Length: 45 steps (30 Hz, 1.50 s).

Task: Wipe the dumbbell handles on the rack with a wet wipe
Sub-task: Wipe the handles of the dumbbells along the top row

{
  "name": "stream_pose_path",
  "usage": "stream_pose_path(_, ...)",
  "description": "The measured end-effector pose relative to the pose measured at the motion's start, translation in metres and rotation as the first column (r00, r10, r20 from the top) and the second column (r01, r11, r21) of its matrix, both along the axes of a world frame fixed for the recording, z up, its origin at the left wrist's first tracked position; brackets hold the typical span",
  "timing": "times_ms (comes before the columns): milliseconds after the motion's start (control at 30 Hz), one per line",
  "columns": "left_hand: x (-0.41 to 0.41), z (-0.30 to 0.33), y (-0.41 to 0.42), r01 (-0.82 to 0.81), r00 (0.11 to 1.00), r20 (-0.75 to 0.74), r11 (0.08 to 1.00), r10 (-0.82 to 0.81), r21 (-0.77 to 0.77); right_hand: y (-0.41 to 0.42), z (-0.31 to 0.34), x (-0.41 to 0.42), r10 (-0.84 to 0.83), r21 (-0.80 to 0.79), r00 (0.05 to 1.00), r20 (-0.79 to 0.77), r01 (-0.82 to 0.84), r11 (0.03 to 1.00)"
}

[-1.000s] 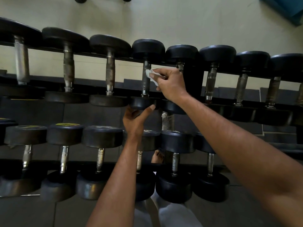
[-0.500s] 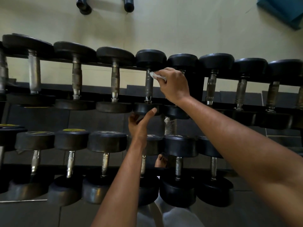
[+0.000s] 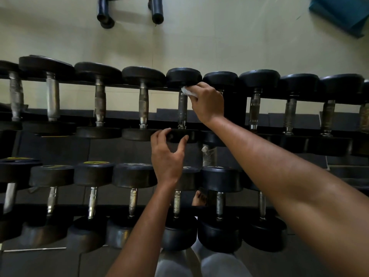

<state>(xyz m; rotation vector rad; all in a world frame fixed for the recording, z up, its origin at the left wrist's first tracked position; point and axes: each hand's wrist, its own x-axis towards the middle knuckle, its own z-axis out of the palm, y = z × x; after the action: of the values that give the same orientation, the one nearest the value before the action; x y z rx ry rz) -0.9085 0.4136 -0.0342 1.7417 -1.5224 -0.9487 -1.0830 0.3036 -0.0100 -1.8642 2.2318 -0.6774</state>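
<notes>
Both hands grip: right (image 3: 208, 102) wipe (image 3: 188, 91), left (image 3: 166, 154) dumbbell (image 3: 182, 108).

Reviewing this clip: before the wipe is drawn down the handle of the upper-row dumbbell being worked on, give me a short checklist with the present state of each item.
1. Wet wipe in the right hand: ok, pinched in its fingers.
2. Wipe at the top of the handle, just under the far head: ok.
3. Left hand steadying the near head: ok, fingers and thumb curled on its edge.
4. Handle below the wipe free of obstruction: ok, bare metal shows down to the near head.
5. Wipe wrapped round the handle: cannot tell, only one side shows.
6. Wipe still wet: cannot tell.
</notes>
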Motion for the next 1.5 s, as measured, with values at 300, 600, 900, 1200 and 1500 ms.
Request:
stream_pose_path(300, 0.008, 0.0, -0.017, 0.023, 1.0, 0.0, 1.0, -0.023, 0.014, 0.006, -0.003, 0.0, 0.112, 0.094, 0.993, 0.033, -0.115, 0.989)
stream_pose_path(600, 0.011, 0.008, -0.019, 0.05, 0.997, 0.051, 0.999, -0.051, 0.015, 0.044, -0.011, -0.006, 0.206, 0.395, 0.963, 0.176, -0.261, 0.881)
stream_pose_path(900, 0.012, 0.008, -0.02, 0.041, 0.997, 0.064, 0.999, -0.042, 0.025, 0.04, -0.014, -0.014, -0.289, 0.613, 0.911, 0.296, 0.051, 0.788)
stream_pose_path(1200, 0.011, 0.005, -0.019, 0.045, 0.998, 0.043, 0.998, -0.046, 0.034, 0.009, -0.008, 0.007, -0.72, 0.672, 0.368, 0.589, 0.272, 0.689)
stream_pose_path(1500, 0.01, 0.003, -0.017, 0.041, 0.998, 0.041, 0.998, -0.043, 0.044, -0.019, 0.008, 0.008, -0.625, 0.505, 0.408, 0.666, 0.37, 0.78)
